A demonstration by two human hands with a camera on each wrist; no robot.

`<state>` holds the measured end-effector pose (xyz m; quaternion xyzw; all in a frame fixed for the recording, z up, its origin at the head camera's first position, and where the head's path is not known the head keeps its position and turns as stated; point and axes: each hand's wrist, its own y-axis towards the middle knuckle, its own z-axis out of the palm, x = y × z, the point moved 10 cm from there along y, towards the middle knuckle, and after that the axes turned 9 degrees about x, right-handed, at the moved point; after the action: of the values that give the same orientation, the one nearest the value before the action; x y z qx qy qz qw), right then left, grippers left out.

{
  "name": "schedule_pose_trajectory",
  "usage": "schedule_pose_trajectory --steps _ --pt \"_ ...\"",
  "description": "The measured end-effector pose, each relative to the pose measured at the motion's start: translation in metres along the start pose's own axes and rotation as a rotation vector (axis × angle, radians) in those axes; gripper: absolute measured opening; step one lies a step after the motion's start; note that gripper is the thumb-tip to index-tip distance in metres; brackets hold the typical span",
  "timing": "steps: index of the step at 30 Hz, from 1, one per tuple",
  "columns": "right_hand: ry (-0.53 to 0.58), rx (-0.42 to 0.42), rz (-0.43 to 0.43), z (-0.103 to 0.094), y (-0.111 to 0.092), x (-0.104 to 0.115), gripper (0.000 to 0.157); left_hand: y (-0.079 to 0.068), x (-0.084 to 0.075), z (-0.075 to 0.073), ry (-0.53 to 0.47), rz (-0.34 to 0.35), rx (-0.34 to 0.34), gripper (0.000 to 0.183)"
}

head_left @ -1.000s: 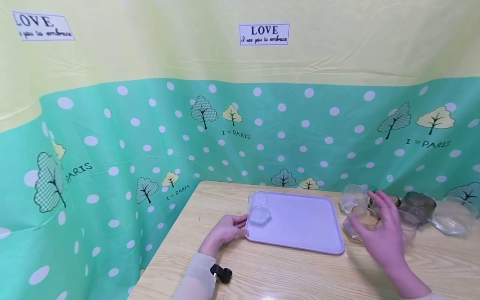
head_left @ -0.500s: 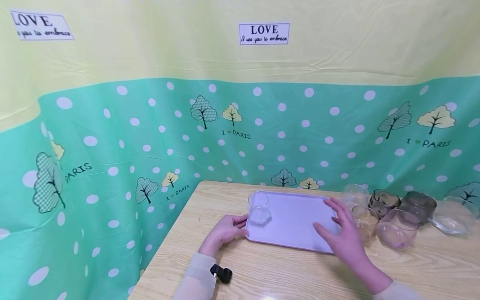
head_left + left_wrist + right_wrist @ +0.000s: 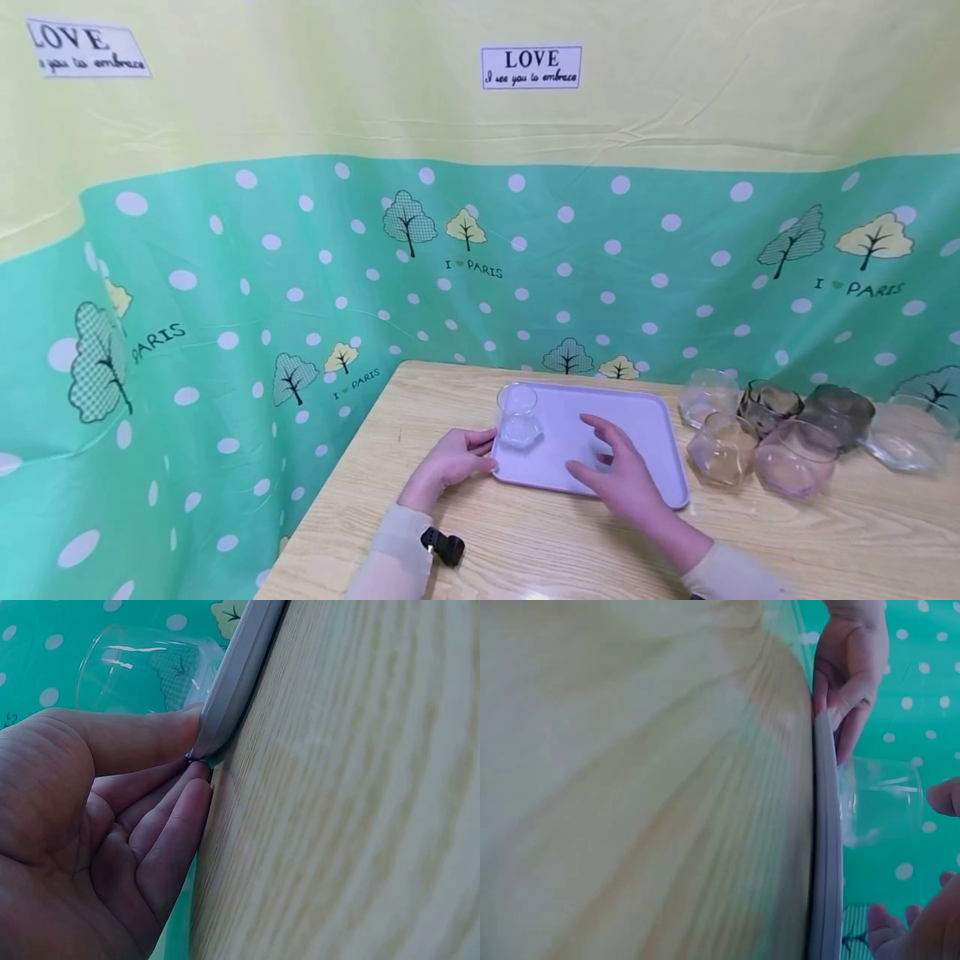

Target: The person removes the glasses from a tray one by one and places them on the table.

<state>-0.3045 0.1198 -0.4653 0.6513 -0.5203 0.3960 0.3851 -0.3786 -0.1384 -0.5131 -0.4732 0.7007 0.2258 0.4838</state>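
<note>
A lilac rectangular tray (image 3: pixel 647 421) lies on the wooden table, with one clear drinking glass (image 3: pixel 519 427) upright on its left end. My left hand (image 3: pixel 448 460) pinches the tray's left edge; in the left wrist view the thumb (image 3: pixel 154 739) presses on the rim and the curled fingers sit lower, against the table. Over the tray's front right part hovers my right hand (image 3: pixel 626 479), fingers spread and holding nothing. From the right wrist view, its fingertips (image 3: pixel 885 926) and thumb stand apart, a little away from the clear glass.
Right of the tray stand several glasses: an amber one (image 3: pixel 722 454), a pinkish one (image 3: pixel 795 467), two dark ones, including a smoky grey one (image 3: pixel 838 417), and clear ones such as the far right one (image 3: pixel 909 437). A polka-dot curtain (image 3: pixel 480 308) hangs behind the wooden table (image 3: pixel 570 550).
My right hand has swept left from among the glasses to above the tray, holding nothing. My left hand, the tray and the glass on it have stayed in place.
</note>
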Motion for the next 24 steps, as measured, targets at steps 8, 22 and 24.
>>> schedule_pose_trajectory --steps 8,22,24 --pt "0.046 0.006 0.017 0.037 0.029 0.008 0.082 -0.001 -0.001 0.000 0.020 -0.009 -0.002 0.063" --pt "-0.009 -0.034 0.007 0.055 0.071 0.015 0.094 -0.002 0.000 -0.002 0.027 -0.021 -0.006 0.061" --pt "-0.013 -0.038 0.005 0.056 0.075 0.016 0.095 -0.002 0.000 -0.002 0.025 -0.025 -0.007 0.060"
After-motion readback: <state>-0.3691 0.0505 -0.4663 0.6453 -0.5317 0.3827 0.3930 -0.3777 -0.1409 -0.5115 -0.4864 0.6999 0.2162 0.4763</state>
